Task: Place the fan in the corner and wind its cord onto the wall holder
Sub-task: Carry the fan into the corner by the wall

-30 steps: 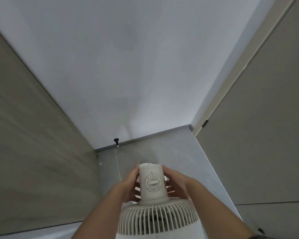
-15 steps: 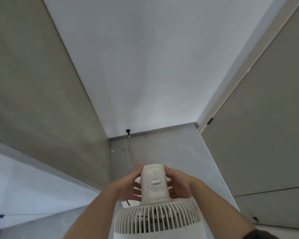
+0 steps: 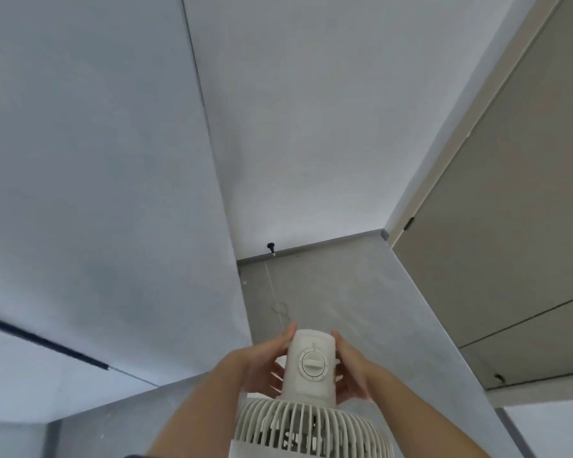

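Two white walls [image 3: 311, 127] met in a corner ahead, the left one running back towards the person. On the right stood a tall beige panelled front [image 3: 510, 226], crossed low down by a dark seam. Between them lay a narrow strip of grey floor [image 3: 338, 292], closed at the far end by a grey skirting [image 3: 328, 243]. The white fan [image 3: 311, 428] stood upright at the near end of that strip, well short of the corner; its base was out of sight. Both hands gripped its motor housing from the sides - the left hand [image 3: 262, 365] and the right hand [image 3: 353, 370], fingers curled round behind. A round dial [image 3: 312, 364] faced up between them. A thin pale cord [image 3: 280, 307] made a small loop on the floor beyond the fan - faint, hard to follow. A black peg [image 3: 271, 246] stuck out of the far wall just above the skirting, near the corner
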`<action>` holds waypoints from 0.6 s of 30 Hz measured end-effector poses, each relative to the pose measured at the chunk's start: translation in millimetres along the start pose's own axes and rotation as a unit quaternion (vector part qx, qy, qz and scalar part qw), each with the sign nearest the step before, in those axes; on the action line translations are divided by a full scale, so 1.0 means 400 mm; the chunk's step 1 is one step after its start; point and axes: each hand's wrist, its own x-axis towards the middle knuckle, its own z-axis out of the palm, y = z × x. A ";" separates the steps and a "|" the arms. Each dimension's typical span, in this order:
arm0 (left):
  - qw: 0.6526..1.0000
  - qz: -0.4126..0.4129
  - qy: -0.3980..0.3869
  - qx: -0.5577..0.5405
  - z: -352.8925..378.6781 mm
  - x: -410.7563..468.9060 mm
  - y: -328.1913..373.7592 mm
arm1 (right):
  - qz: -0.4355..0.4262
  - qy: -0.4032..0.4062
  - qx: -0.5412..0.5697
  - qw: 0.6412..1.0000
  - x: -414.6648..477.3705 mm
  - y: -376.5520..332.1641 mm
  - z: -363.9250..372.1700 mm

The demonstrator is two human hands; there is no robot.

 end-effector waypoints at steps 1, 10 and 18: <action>1.000 -0.003 0.004 -0.004 0.000 -0.029 -0.028 | 0.000 0.010 -0.009 1.000 -0.011 0.016 0.031; 0.992 0.029 0.059 -0.108 -0.014 -0.252 -0.316 | -0.026 -0.013 -0.133 0.991 -0.106 0.134 0.291; 0.971 0.054 0.139 -0.186 -0.031 -0.466 -0.593 | -0.031 -0.047 -0.210 0.976 -0.191 0.258 0.553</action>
